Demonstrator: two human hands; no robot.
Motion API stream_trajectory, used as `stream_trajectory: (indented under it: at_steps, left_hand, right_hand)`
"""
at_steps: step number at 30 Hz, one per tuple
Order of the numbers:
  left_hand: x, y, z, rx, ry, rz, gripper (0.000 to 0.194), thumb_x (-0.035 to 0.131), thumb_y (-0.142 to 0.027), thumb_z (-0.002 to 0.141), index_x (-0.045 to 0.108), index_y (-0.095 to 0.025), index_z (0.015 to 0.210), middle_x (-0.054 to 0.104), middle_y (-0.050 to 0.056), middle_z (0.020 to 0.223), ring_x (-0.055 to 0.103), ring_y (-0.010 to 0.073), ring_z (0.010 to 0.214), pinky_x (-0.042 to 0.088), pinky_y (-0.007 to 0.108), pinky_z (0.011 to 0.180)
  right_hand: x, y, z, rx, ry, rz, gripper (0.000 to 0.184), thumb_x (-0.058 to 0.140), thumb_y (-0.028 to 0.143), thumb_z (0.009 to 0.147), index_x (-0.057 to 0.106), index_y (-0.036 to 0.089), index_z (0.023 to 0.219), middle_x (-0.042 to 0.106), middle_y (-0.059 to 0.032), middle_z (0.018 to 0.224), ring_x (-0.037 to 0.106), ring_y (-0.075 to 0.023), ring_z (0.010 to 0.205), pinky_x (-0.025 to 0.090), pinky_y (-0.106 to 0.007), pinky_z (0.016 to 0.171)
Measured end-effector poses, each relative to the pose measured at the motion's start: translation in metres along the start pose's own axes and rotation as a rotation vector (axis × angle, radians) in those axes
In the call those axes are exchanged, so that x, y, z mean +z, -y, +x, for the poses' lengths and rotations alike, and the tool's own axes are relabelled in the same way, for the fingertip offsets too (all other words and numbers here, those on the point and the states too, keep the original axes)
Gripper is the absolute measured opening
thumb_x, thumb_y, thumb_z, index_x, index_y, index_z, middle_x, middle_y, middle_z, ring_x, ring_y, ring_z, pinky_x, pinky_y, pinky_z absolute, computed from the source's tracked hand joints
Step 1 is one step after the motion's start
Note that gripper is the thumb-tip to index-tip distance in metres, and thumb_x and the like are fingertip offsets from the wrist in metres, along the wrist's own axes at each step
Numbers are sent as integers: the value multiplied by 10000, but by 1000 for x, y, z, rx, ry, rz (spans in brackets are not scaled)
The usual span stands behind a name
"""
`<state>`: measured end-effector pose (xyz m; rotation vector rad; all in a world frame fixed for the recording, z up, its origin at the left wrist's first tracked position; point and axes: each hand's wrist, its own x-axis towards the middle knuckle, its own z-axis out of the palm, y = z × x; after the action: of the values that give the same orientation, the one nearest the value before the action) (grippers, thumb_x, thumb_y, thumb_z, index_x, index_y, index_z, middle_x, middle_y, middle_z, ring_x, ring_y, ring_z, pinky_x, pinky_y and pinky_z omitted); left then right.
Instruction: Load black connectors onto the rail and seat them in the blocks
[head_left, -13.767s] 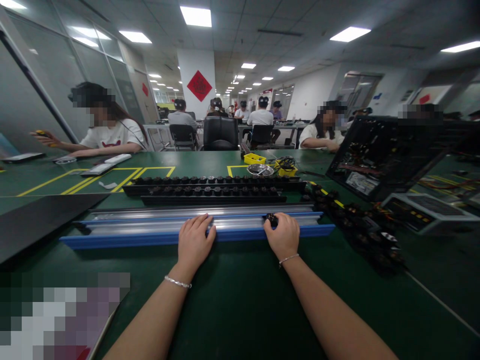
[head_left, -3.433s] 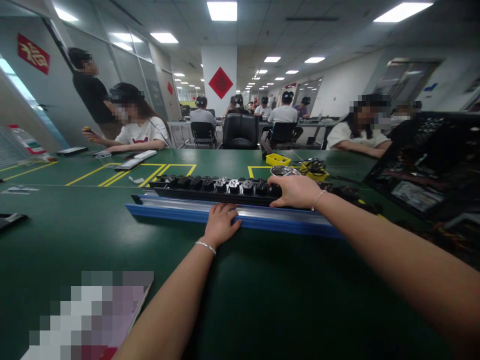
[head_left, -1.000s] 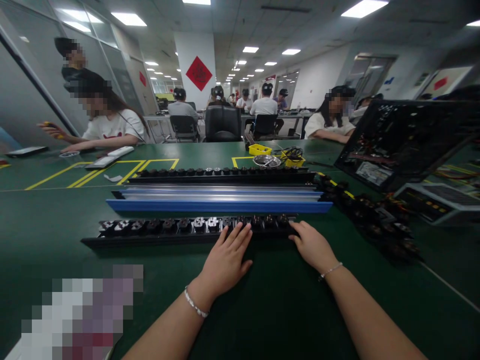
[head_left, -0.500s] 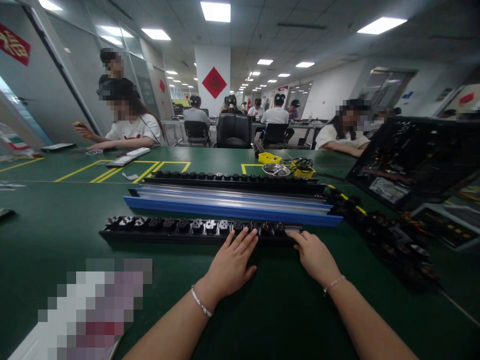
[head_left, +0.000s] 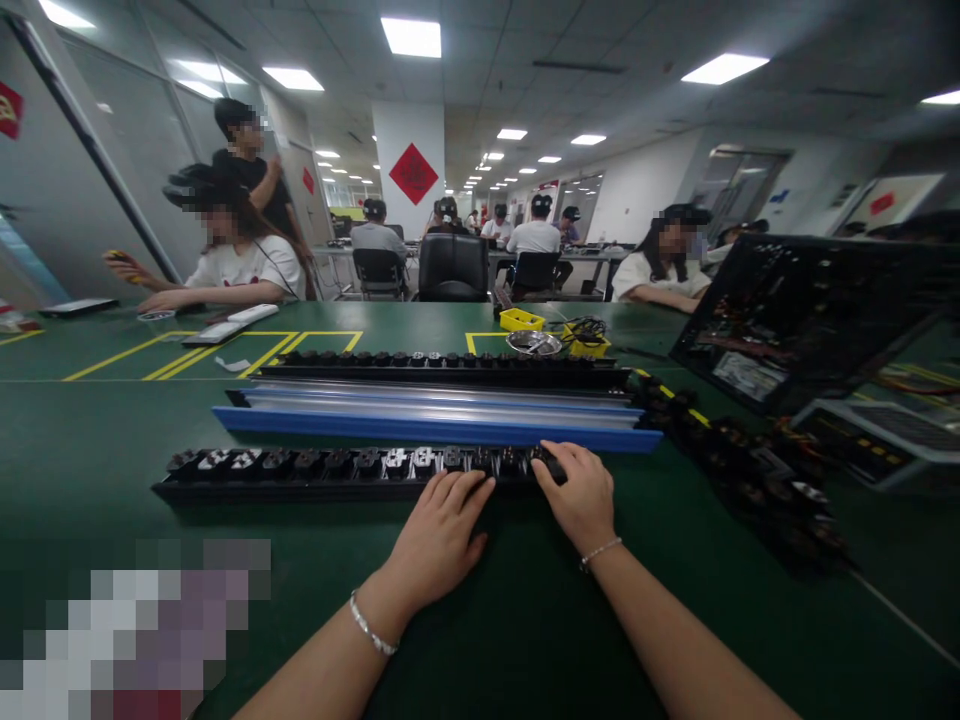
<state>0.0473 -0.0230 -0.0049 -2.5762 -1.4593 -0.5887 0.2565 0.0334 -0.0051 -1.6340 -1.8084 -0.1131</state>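
On the desk [head_left: 97, 450], one bowl [head_left: 532, 346] and two boxes [head_left: 523, 321] are set behind the near black rail [head_left: 300, 490], on which the left hand [head_left: 435, 545] is laid loosely and one plug [head_left: 553, 466] is pinched by the right hand [head_left: 583, 497].

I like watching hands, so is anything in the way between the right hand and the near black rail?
Nothing visible: the right hand is at the right end of the near black rail, gripping a black piece. A blue rail lies beyond.
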Motion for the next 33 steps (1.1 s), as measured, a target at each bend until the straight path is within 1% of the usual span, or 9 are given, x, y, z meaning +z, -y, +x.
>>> stream_trajectory:
  at_steps: [3, 6, 12, 16, 24, 33]
  left_hand:
    - [-1, -2, 1, -9, 0, -18, 618, 533, -248, 766, 329, -266, 1349, 470, 49, 1291, 399, 243, 1198, 285, 485, 1058]
    - [0, -3, 2, -20, -10, -21, 621, 539, -234, 758, 337, -267, 1344, 460, 52, 1297, 388, 251, 1198, 287, 491, 1050]
    - [0, -2, 2, -27, -16, -35, 632, 543, -219, 752, 334, -281, 1345, 452, 44, 1307, 382, 252, 1199, 321, 485, 1029]
    - [0, -1, 1, -23, -18, -36, 631, 546, -221, 754, 337, -273, 1348, 446, 41, 1314, 370, 248, 1206, 318, 474, 1040]
    - [1, 1, 0, -11, -33, -41, 645, 549, -211, 747, 333, -272, 1352, 453, 52, 1308, 387, 257, 1196, 343, 488, 1023]
    - [2, 3, 0, -4, -33, -62, 640, 539, -203, 754, 336, -280, 1356, 450, 44, 1316, 378, 251, 1204, 342, 480, 1031]
  right_hand:
    - [3, 0, 0, -7, -8, -27, 393, 507, 490, 786, 634, 259, 1078, 596, -70, 1070, 492, -245, 1026, 334, -418, 899]
    - [4, -2, -1, -16, -32, -28, 371, 521, 477, 780, 651, 262, 1053, 602, -68, 1055, 494, -243, 1021, 324, -419, 912]
    - [5, -3, 0, -19, -30, 10, 358, 522, 447, 784, 653, 249, 1052, 613, -72, 1057, 494, -240, 1028, 346, -409, 902]
    - [4, -3, 0, -5, -19, 26, 359, 513, 437, 793, 649, 237, 1059, 623, -67, 1070, 492, -241, 1046, 350, -409, 910]
    - [4, -5, 0, -27, -23, 74, 335, 505, 386, 800, 639, 214, 1054, 642, -74, 1067, 517, -234, 1036, 353, -404, 918]
    - [4, -8, 0, 10, -35, 103, 342, 488, 345, 796, 630, 169, 1053, 642, -93, 1066, 530, -240, 1031, 380, -403, 915]
